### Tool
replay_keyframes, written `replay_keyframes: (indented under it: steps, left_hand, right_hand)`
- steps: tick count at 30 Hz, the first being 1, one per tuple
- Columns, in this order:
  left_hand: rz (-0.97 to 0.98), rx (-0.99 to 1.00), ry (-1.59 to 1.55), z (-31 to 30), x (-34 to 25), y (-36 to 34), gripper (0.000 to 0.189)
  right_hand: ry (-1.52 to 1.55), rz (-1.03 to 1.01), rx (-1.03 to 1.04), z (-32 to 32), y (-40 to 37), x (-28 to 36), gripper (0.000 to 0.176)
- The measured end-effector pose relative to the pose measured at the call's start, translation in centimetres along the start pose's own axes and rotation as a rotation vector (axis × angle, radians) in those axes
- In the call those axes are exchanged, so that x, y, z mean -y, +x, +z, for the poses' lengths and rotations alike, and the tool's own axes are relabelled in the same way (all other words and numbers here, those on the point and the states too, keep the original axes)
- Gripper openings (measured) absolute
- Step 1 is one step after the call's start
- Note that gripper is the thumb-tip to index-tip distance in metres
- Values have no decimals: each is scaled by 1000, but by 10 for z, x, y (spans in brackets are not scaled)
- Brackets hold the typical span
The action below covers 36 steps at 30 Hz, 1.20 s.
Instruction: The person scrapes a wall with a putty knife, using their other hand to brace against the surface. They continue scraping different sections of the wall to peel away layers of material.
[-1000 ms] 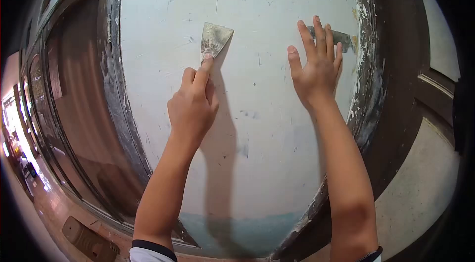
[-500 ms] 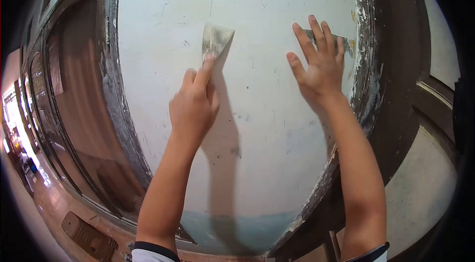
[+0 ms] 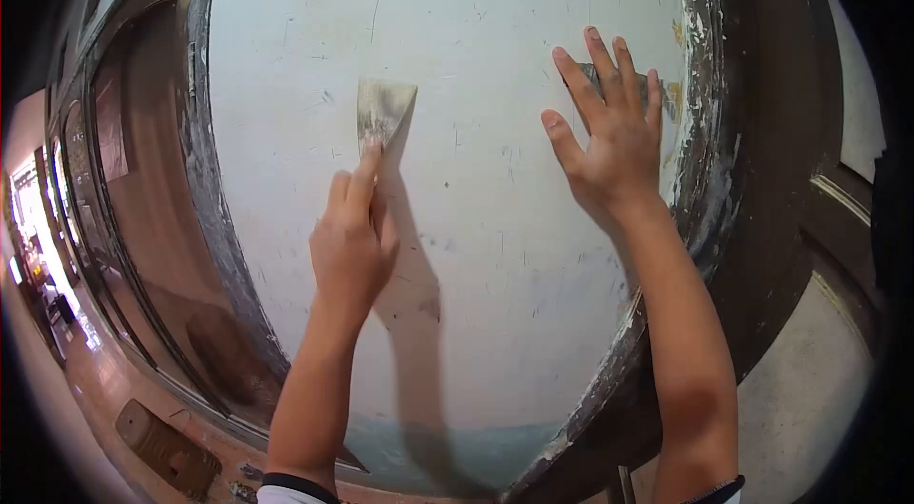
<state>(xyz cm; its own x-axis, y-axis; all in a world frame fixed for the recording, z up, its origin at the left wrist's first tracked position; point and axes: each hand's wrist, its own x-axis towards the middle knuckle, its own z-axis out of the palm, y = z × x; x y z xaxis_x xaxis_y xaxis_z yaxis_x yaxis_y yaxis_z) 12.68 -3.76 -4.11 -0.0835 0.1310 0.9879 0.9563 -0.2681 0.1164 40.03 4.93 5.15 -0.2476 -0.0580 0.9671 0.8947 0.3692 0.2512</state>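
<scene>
My left hand (image 3: 354,236) is closed round a putty knife (image 3: 381,109), its index finger stretched along the blade. The wide, smeared blade points up and lies against the pale, scratched wall panel (image 3: 514,285), casting a long shadow below. To the right, my right hand (image 3: 614,147) rests flat on the same panel with fingers spread, holding nothing. Behind those fingers shows a dark grey patch (image 3: 588,76), partly covered by the hand.
Dark trim with flaking white paint (image 3: 700,57) borders the panel on the right, beside a brown panelled door (image 3: 771,209). At left are a worn grey edge (image 3: 202,114) and brown-framed glass (image 3: 152,171). A brown stool (image 3: 167,447) lies on the floor, lower left.
The view has shifted a little, so wall marks sit further left and lower. My left hand and the putty knife appear lower left; my right hand stays spread on the panel.
</scene>
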Motion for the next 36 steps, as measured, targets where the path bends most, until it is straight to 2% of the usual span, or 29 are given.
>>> replay_keyframes:
  steps: [1,4,9,12,17,19,21,23,27,32,36]
  left_hand:
    - [-50,73,-34,-2,-1,-16,65]
    - [-22,69,-77,2,-4,-32,64]
    - [31,-5,-2,4,-18,29,61]
    - [-39,37,-8,-1,-28,39,54]
    - [-48,62,-37,-5,-18,-6,52]
    - [-93,100,-51,-6,-15,-13,51]
    - [-73,89,-29,-4,-16,1,50]
    - [52,5,37,0,-15,28,55]
    - [59,-16,16,3,-16,51,54]
    - [29,48,-33,-1,-6,-6,59]
    - [77,46,-58,-4,5,0,56]
  right_hand:
    - [5,-6,-10,0,0,0,59]
    - [14,-4,-18,1,-1,1,58]
    - [20,-20,-39,2,-1,-2,57]
    - [5,-28,-39,3,0,-3,58]
    - [-74,-57,-12,4,24,-32,63]
    - [-78,-85,-72,6,30,-42,66]
    - [-72,-71,-81,9,29,-40,66]
    - [-70,-50,-113,11,28,-41,66]
    - [-56,-56,-112,11,28,-43,66]
    - [-78,-72,-114,11,27,-44,64]
    - [-87,-74,-104,8,28,-42,64]
